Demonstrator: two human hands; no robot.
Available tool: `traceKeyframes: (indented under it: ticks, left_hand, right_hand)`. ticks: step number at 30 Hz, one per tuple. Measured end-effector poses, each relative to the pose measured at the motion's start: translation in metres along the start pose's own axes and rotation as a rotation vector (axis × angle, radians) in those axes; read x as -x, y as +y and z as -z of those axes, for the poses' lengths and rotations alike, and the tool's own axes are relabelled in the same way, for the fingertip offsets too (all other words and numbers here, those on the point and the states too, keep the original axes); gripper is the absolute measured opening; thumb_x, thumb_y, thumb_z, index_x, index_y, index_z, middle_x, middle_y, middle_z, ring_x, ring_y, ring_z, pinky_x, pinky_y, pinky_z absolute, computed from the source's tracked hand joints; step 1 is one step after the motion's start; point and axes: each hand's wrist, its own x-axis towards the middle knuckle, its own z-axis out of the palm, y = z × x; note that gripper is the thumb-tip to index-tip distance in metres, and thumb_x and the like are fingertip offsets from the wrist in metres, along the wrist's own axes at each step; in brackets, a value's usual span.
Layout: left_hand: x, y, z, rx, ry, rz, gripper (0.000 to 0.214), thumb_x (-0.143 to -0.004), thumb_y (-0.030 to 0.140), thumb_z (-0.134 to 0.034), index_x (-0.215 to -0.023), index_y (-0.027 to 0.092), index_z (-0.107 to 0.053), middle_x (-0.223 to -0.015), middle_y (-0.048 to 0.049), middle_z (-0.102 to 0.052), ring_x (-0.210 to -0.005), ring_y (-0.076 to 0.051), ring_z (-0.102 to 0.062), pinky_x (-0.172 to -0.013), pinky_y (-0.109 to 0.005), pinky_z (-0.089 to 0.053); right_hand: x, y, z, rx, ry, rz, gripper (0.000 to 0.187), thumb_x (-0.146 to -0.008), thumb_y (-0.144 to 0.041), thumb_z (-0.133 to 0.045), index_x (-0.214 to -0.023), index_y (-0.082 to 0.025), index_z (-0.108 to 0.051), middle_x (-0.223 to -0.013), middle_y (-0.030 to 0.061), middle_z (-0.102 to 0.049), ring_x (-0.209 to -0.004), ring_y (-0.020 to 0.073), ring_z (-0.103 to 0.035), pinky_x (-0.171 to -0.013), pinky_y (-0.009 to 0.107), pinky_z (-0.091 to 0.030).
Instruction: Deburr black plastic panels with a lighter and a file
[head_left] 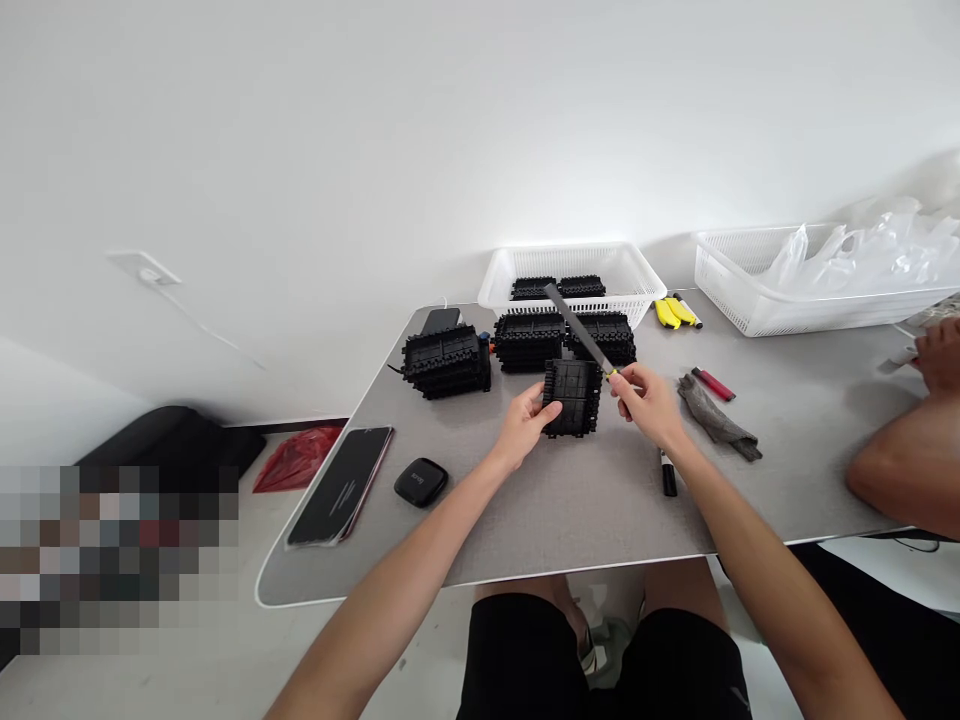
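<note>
Held by its left edge, a black ribbed plastic tray (574,400) tilts up above the table in my left hand (525,422), thumb on its face. My right hand (646,402) grips a flat metal file (579,328) near its yellow end, and the blade points up and left across the tray's upper right corner. Whether the file touches the tray I cannot tell. Behind them stand stacks of similar black trays (529,342), with another stack (446,360) to the left. More such trays (559,287) lie in a white basket (637,270).
A phone (341,488) and a black case (421,482) lie at the left. On the right are a black marker (668,475), a grey rag (716,418), a red cutter (714,385), yellow tools (675,312) and a basket (795,312) of plastic bags. Another person's arm (907,460) rests beyond.
</note>
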Motion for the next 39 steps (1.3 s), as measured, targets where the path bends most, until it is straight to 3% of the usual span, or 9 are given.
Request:
traceKeyframes:
  ticks: [5, 10, 16, 21, 27, 34, 39]
  left_hand:
    - [-0.001, -0.001, 0.001, 0.004, 0.020, -0.007, 0.049, -0.071, 0.042, -0.077, -0.113, 0.019, -0.064, -0.093, -0.0072, -0.075, -0.092, -0.030, -0.070, -0.086, -0.046, -0.053]
    - [-0.001, -0.001, 0.001, 0.000, 0.031, -0.029, 0.048, -0.073, 0.042, -0.075, -0.114, 0.019, -0.064, -0.095, -0.0079, -0.075, -0.094, -0.030, -0.069, -0.087, -0.046, -0.053]
    - [-0.002, -0.002, 0.002, 0.023, 0.034, -0.038, 0.049, -0.072, 0.042, -0.076, -0.115, 0.020, -0.064, -0.096, -0.0078, -0.074, -0.098, -0.030, -0.069, -0.092, -0.047, -0.051]
    - [-0.004, -0.002, 0.003, 0.003, 0.044, -0.092, 0.051, -0.073, 0.042, -0.076, -0.116, 0.018, -0.063, -0.100, -0.0089, -0.074, -0.100, -0.029, -0.068, -0.096, -0.046, -0.049]
    - [-0.005, -0.004, 0.006, -0.068, 0.026, -0.154, 0.051, -0.078, 0.044, -0.071, -0.120, 0.016, -0.061, -0.104, -0.0102, -0.073, -0.098, -0.028, -0.068, -0.092, -0.044, -0.052]
    - [-0.005, -0.002, 0.010, -0.220, 0.080, -0.237, 0.051, -0.082, 0.045, -0.066, -0.123, 0.015, -0.060, -0.112, -0.0118, -0.070, -0.099, -0.026, -0.067, -0.090, -0.039, -0.051]
    - [-0.005, -0.001, 0.009, -0.222, 0.099, -0.243, 0.052, -0.082, 0.045, -0.066, -0.124, 0.014, -0.059, -0.110, -0.0112, -0.071, -0.096, -0.025, -0.067, -0.088, -0.037, -0.051]
  right_hand:
    - [0.005, -0.002, -0.006, 0.224, -0.078, 0.084, 0.033, -0.084, -0.053, -0.056, -0.076, -0.022, -0.056, -0.065, -0.0001, -0.059, -0.054, 0.0126, -0.050, -0.053, 0.026, -0.039]
    - [0.003, 0.002, -0.003, 0.362, 0.022, 0.112, 0.030, -0.085, -0.050, -0.055, -0.073, -0.022, -0.055, -0.062, -0.0001, -0.059, -0.058, 0.0149, -0.050, -0.057, 0.028, -0.036]
    - [0.005, -0.002, -0.004, 0.363, -0.017, 0.125, 0.030, -0.085, -0.050, -0.055, -0.073, -0.023, -0.056, -0.065, 0.0006, -0.061, -0.059, 0.0155, -0.051, -0.056, 0.028, -0.035]
    - [0.005, 0.000, -0.004, 0.414, 0.065, 0.126, 0.032, -0.086, -0.052, -0.054, -0.076, -0.023, -0.058, -0.067, 0.0019, -0.063, -0.057, 0.0154, -0.052, -0.055, 0.028, -0.036]
    - [0.005, 0.000, -0.005, 0.450, 0.074, 0.143, 0.035, -0.087, -0.055, -0.052, -0.077, -0.022, -0.060, -0.065, 0.0010, -0.063, -0.055, 0.0151, -0.053, -0.057, 0.028, -0.037]
    - [0.005, -0.001, 0.003, 0.507, 0.192, 0.137, 0.033, -0.088, -0.053, -0.053, -0.083, -0.022, -0.064, -0.076, 0.0036, -0.069, -0.065, 0.0184, -0.061, -0.061, 0.029, -0.039]
    - [0.006, -0.001, 0.003, 0.562, 0.173, 0.176, 0.032, -0.088, -0.053, -0.053, -0.084, -0.023, -0.065, -0.078, 0.0038, -0.071, -0.066, 0.0194, -0.062, -0.060, 0.029, -0.039]
